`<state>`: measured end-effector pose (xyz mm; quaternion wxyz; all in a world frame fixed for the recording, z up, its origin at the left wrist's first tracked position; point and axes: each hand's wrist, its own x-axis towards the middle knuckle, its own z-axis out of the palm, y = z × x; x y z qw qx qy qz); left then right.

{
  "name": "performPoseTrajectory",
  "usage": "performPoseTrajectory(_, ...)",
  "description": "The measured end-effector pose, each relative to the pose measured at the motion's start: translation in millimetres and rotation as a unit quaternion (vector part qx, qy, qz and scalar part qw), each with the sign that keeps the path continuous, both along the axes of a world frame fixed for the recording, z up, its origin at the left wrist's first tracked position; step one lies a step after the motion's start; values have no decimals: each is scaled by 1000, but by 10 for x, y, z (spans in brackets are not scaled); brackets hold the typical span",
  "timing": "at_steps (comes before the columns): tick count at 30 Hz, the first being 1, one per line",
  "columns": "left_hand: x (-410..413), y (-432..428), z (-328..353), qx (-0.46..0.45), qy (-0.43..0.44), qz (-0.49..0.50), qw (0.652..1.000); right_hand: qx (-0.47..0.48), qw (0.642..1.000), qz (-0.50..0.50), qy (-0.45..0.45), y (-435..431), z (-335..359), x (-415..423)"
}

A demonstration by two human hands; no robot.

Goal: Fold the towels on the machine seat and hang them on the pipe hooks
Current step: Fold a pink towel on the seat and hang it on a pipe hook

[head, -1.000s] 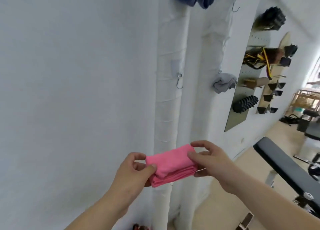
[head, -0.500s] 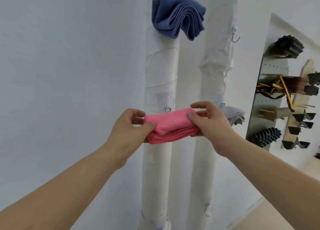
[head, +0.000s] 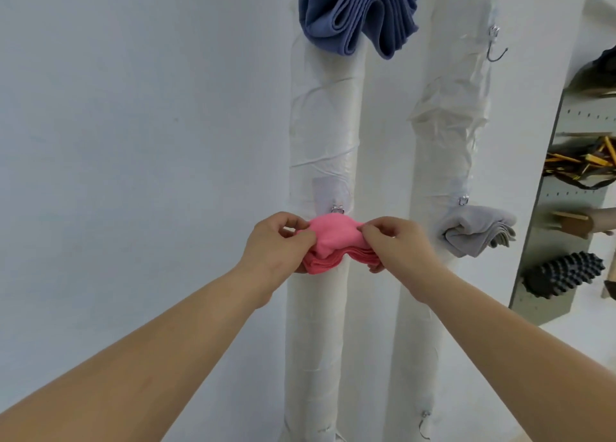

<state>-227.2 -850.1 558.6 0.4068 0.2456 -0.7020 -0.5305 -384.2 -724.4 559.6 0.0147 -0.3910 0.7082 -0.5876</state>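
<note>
Pink towel point(head: 330, 245), folded, bunched up against the left pipe point(head: 321, 124) just under its hook point(head: 337, 208). Our left hand point(head: 271, 245) and right hand point(head: 395, 246) pinch its two ends, fingers clamped on cloth. Blue towel point(head: 358, 11) hangs above, grey towel point(head: 476, 233) on the right pipe point(head: 446, 161).

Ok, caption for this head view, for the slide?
Both hands press a folded pink towel against the left pipe's hook.
</note>
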Motion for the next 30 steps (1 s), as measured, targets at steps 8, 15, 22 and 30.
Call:
performPoseTrajectory(8,-33,-22,-116,-472,-55,70,877,74,958,-51,272,-40,129,-93)
performPoseTrajectory(15,9,-43,-264,-415,-41,6,909,98,970,11,223,-60,82,-62)
performPoseTrajectory(22,31,109,-345,-342,-44,-23,938,88,990,64,91,-106,-4,-134)
performPoseTrajectory(30,12,208,-495,-298,-41,-16,953,45,996,82,3,-83,-138,-20)
